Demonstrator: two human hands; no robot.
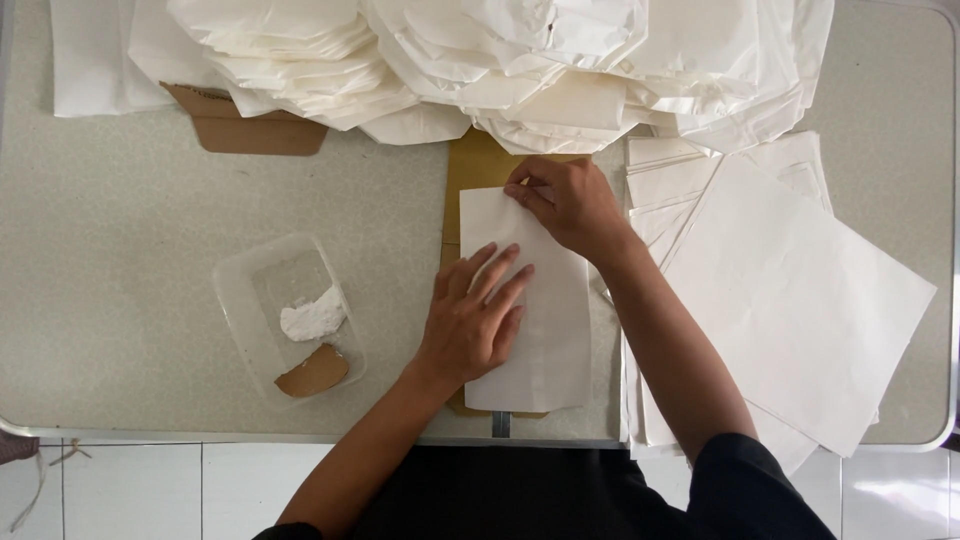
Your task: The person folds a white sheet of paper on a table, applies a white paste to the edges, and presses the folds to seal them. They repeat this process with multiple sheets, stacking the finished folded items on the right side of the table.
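A folded white paper sheet [545, 320] lies lengthwise on a brown cardboard template [470, 170] in the middle of the table. My left hand [472, 320] presses flat on the sheet's left side, fingers spread. At the sheet's top edge, my right hand [570, 205] pinches the paper with curled fingers. The cardboard shows only above the sheet and a little at its lower edge.
A big heap of folded white paper bags [500, 60] fills the far side. Loose white sheets [800, 300] lie stacked at the right. A clear plastic tray [240, 290] with white paste and a cardboard scrap sits at the left. Another brown cardboard piece [250, 132] lies under the heap.
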